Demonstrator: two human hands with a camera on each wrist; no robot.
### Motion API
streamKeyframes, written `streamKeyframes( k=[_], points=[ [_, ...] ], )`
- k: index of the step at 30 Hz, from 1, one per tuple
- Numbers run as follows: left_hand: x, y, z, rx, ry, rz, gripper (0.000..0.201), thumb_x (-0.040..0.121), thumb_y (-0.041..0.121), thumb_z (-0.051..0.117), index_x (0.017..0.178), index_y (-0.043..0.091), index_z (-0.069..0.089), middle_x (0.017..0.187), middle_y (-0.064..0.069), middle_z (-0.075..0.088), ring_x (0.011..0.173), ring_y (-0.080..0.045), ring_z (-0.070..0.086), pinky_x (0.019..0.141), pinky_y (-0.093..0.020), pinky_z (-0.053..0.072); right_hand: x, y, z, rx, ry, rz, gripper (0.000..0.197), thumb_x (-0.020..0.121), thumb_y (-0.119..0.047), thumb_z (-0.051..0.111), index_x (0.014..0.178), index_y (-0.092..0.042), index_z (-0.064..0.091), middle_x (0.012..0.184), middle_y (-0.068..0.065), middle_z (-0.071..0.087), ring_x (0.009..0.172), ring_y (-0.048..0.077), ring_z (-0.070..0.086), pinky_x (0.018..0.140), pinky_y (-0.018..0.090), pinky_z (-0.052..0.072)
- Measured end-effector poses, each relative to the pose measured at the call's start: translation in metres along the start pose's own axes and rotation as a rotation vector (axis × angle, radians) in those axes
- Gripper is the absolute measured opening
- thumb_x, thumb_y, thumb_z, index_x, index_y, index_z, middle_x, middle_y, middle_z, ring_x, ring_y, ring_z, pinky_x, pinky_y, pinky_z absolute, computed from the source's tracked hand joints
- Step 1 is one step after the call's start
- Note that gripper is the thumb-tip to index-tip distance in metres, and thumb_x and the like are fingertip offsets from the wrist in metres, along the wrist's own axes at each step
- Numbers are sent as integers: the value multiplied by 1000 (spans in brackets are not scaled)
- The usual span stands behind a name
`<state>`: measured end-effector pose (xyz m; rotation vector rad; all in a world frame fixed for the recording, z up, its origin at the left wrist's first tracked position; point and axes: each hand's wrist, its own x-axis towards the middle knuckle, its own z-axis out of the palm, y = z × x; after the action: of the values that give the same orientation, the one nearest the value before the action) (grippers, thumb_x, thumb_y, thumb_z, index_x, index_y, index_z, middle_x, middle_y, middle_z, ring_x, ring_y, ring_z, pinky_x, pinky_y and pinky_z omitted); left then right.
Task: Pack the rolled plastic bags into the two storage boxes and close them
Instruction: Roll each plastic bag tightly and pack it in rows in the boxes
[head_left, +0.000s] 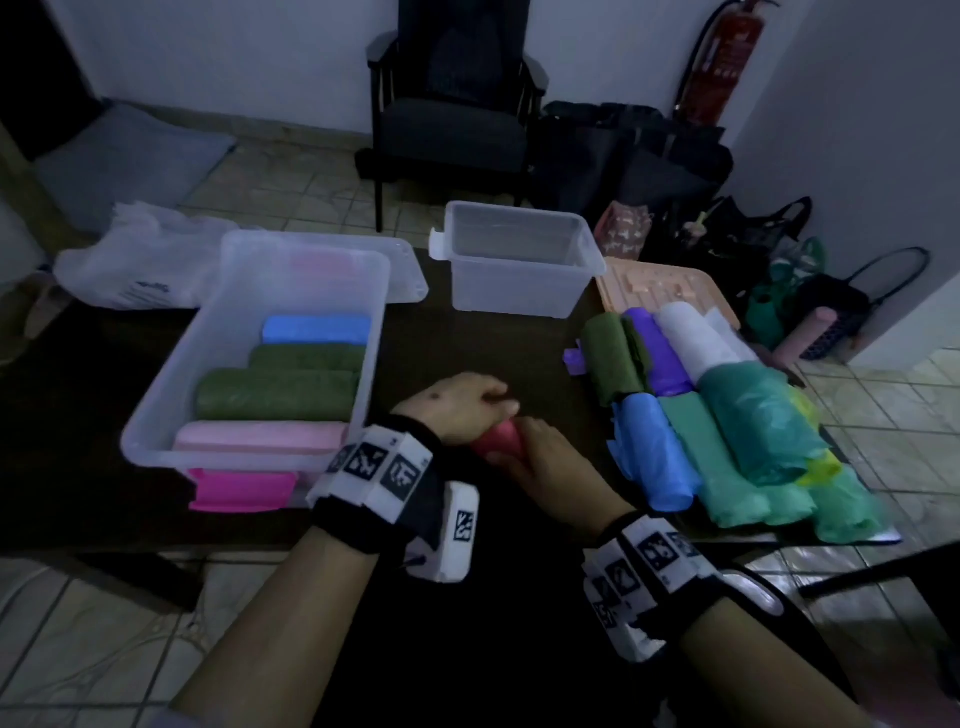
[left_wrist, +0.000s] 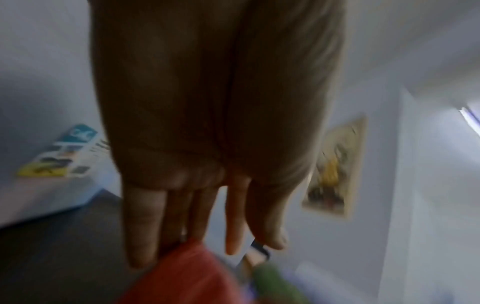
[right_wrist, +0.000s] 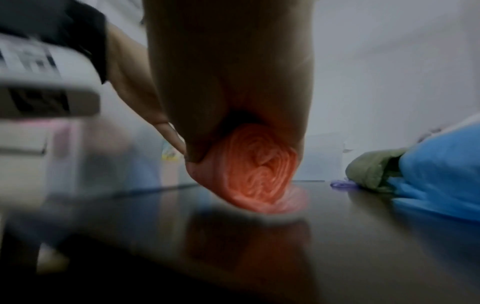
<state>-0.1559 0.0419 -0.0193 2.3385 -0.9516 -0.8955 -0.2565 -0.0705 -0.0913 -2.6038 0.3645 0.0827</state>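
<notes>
Coral-pink rolled bag (right_wrist: 255, 170), its end a tight spiral, touches the dark table (right_wrist: 363, 236); right hand (head_left: 550, 462) wraps it, left hand (head_left: 460, 408) lies straight-fingered on it.

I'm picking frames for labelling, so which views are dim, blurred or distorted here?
Head view: dim and bluish, edges bowed, yet the red roll and large box read clearly. Left wrist view: motion-blurred, left hand dark. Right wrist view: roll end sharp, surroundings smeared, table mirroring it.

Dark table (head_left: 493, 332) bears two boxes (head_left: 249, 364); loose rolls (head_left: 717, 415).
</notes>
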Motion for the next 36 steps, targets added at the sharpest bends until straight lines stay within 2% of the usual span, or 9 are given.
streamKeyframes(
  k=[3, 5, 8, 10, 14, 20, 23, 28, 36],
  points=[
    [-22, 13, -46, -151, 192, 47, 39, 100, 32, 39, 133, 14, 47, 136, -5, 48, 124, -19, 44, 94, -28, 32, 12, -18, -12, 288, 51, 56, 33, 94, -37, 51, 115, -10, 50, 103, 8, 59, 82, 16, 57, 67, 26, 42],
    [-30, 3, -84, -205, 391, 21, 35, 101, 27, 38, 128, 11, 51, 132, -8, 51, 122, -22, 46, 94, -30, 34, 21, -36, -24, 450, 10, 97, 35, 95, -38, 47, 119, -12, 48, 103, 5, 58, 80, 13, 58, 66, 24, 45],
    [-34, -39, -136, -135, 631, -194, 35, 99, 21, 41, 126, 2, 53, 133, -19, 50, 122, -31, 46, 98, -34, 36, 31, -61, -40, 558, -13, 73, 41, 96, -37, 43, 127, -10, 44, 108, 7, 57, 92, 19, 59, 76, 30, 49],
    [-36, -75, -158, -74, 700, -374, 42, 97, 21, 47, 130, -4, 48, 137, -23, 45, 126, -35, 44, 99, -37, 35, 37, -76, -47, 559, 2, 23, 41, 96, -38, 43, 126, -9, 44, 102, 3, 56, 87, 15, 58, 73, 27, 50],
    [-42, -120, -165, -35, 597, -529, 58, 95, 29, 52, 137, -7, 37, 142, -25, 39, 131, -36, 38, 105, -37, 29, 52, -106, -57, 520, 35, -91, 32, 97, -35, 43, 117, -10, 45, 91, -1, 54, 75, 10, 57, 65, 23, 49],
    [-33, -146, -150, -180, 486, -539, 51, 97, 27, 47, 132, -10, 45, 138, -26, 45, 127, -36, 44, 107, -37, 34, 84, -153, -60, 331, 109, -258, 40, 98, -34, 45, 124, -5, 43, 92, -1, 51, 72, 7, 52, 61, 20, 45],
    [-35, -139, -148, -127, 479, -506, 48, 102, 26, 33, 137, -7, 38, 143, -25, 38, 132, -32, 37, 103, -29, 26, 102, -170, -55, 176, 115, -303, 40, 96, -34, 48, 121, -2, 47, 98, 5, 51, 82, 17, 52, 70, 26, 41],
    [-34, -143, -149, -158, 540, -430, 39, 101, 16, 35, 130, -7, 47, 137, -26, 44, 126, -33, 43, 98, -31, 34, 125, -181, -37, -203, 78, -300, 50, 94, -43, 48, 127, -6, 44, 123, 14, 49, 111, 28, 48, 92, 38, 41],
    [-39, -150, -151, -360, 636, -290, 32, 96, 16, 47, 112, -7, 61, 115, -25, 59, 112, -36, 54, 98, -42, 43, 139, -198, -31, -316, 108, -298, 51, 95, -43, 47, 131, -7, 40, 128, 13, 47, 117, 27, 45, 96, 41, 41]
  ],
)
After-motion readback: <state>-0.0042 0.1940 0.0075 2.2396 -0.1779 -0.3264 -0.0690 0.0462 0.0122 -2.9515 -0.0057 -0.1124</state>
